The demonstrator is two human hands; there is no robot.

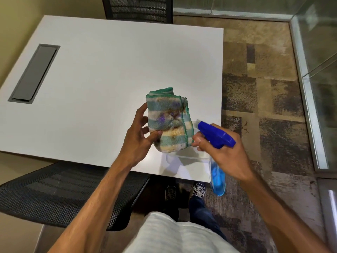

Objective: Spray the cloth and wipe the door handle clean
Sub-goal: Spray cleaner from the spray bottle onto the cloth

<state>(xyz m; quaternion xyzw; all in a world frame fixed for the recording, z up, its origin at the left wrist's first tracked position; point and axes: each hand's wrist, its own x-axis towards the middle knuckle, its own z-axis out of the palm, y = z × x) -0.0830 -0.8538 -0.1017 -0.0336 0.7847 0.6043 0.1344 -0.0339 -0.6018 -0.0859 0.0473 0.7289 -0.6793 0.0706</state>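
no readable text, no labels, no brand marks, no numbers or signs on anything in view

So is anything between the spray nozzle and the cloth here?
Nothing visible. The right hand points the bottle's nozzle straight at the cloth held up by the left hand, with only a small open gap between them.
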